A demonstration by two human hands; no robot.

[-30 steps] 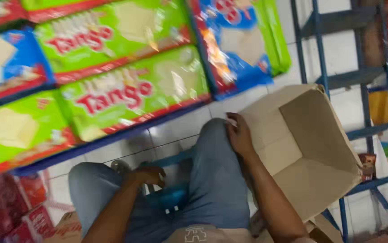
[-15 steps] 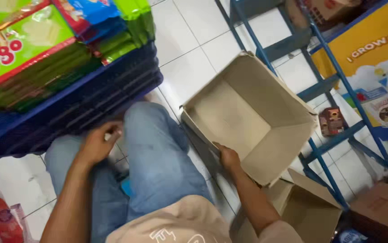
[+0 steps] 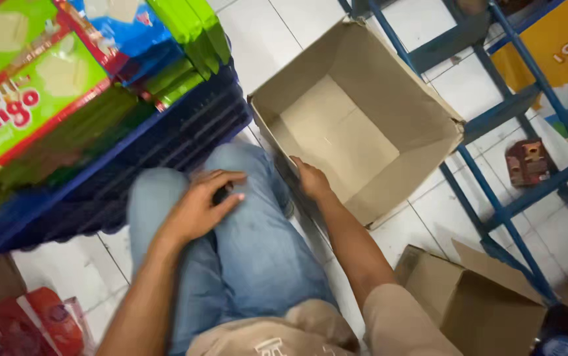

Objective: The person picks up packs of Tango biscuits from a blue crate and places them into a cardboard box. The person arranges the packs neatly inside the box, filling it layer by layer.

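Right hand (image 3: 311,179): was laid on the near wall of the open cardboard box (image 3: 389,79), fingers curled over its edge in a light grip; how firmly the edge was held could not be told, since the fingertips were hidden against the cardboard.
Left hand (image 3: 199,206): was rested palm down on the jeans (image 3: 257,250) at the knee, fingers loosely spread, with a small dark thing partly covered under the fingers; what it was could not be made out.
Cardboard box: was stood on the white tiled floor (image 3: 270,33) just beside the right knee, flaps open, tilted slightly toward the camera.
Blue rack (image 3: 514,118): was seen behind and to the right of the box, its legs on the tiles.
Second carton (image 3: 475,303): was placed near the right elbow, at the lower right, apart from the open box.
Blue crates (image 3: 165,145): were stacked to the left of the knees, with green and blue snack packs (image 3: 40,79) piled on top.
Red packets (image 3: 33,323): were seen at the lower left corner, on the floor.
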